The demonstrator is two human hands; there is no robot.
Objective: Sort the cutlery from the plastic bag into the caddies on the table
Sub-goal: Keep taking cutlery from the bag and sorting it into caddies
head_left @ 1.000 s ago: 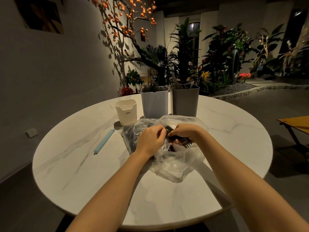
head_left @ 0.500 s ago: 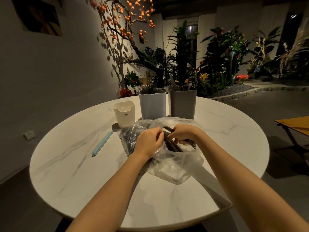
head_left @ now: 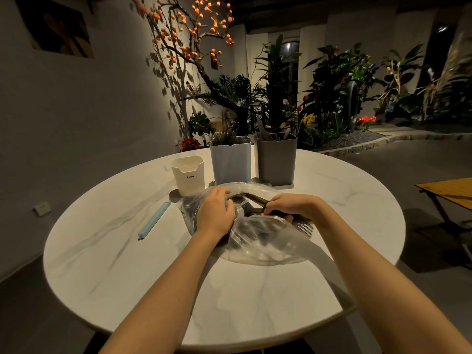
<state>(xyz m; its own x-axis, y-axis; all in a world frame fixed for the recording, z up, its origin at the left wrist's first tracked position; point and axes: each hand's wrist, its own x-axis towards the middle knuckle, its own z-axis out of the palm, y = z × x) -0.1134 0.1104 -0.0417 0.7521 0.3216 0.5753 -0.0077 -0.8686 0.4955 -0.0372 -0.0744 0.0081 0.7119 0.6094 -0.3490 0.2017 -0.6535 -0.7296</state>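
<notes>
Caddies: pale caddy [head_left: 231, 162] holds forks, grey caddy [head_left: 277, 162] knives. Right hand [head_left: 293, 206] grip now closed on cutlery bundle [head_left: 256, 200], lifted from plastic bag [head_left: 265, 238]; left hand [head_left: 215, 213] pinning bag.

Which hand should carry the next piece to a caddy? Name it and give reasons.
Right. The right hand is already closed on dark cutlery handles, with fork tines sticking out beside it. The grey caddy stands just beyond it. The left hand is pressed on the plastic bag, steadying it.

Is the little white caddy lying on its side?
No, the white caddy stands upright on the table, left of the taller light blue caddy.
</notes>
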